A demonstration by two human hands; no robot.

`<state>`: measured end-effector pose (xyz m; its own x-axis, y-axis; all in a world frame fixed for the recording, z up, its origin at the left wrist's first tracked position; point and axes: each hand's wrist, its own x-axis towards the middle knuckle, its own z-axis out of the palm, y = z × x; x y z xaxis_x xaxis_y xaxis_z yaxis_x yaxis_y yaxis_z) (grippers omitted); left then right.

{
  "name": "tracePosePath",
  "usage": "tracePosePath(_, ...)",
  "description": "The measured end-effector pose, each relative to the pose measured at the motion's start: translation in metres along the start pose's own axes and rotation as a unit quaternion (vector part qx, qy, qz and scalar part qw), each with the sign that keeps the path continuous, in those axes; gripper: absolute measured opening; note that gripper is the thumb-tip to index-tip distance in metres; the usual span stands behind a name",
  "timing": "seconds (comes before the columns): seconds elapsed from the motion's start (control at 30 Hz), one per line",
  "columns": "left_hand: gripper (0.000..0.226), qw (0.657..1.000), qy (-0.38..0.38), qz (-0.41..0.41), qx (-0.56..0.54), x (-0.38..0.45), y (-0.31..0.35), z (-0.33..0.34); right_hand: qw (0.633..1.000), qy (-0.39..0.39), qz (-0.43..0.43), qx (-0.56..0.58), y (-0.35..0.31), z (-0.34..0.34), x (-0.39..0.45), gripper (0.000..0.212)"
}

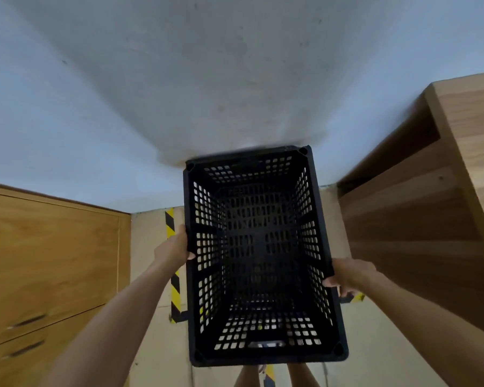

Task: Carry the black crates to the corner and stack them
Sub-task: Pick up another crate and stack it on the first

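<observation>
From the head camera, the black crate [260,255] hangs open side up at centre frame, the left hand [176,247] clamped on its long rim at nine o'clock and the right hand [347,277] at four. Whether another crate sits beneath is unclear. Keep it level, square to the yellow-black floor tape [170,224], and lower evenly.

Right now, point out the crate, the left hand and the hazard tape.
crate [259,247]: head view, on its perforated floor.
left hand [176,245]: head view, back of the hand, gripping the crate's left rim.
hazard tape [170,223]: head view, on the striped strip left of the crate.
</observation>
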<state>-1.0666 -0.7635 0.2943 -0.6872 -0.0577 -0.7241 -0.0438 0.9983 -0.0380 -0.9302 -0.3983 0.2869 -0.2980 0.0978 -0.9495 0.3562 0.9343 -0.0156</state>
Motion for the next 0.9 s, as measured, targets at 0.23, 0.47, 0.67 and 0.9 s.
tracePosePath(0.23,0.060,0.999,0.036,0.007,-0.018,-0.008,-0.003,0.018,0.998,0.008,0.019,0.054,-0.008,0.000,-0.016,0.032)
tracePosePath(0.47,0.069,0.995,-0.004,0.045,-0.087,-0.001,-0.015,0.025,0.989,0.104,0.026,0.101,-0.014,0.019,-0.020,0.031)
tracePosePath(0.67,0.066,0.992,-0.001,0.085,-0.094,0.006,-0.029,0.023,0.983,0.142,0.037,0.107,-0.027,0.036,-0.026,0.031)
tracePosePath(0.9,0.053,0.989,0.007,0.114,-0.092,0.003,-0.039,0.026,0.972,0.191,0.074,0.116,-0.035,0.059,-0.029,0.024)
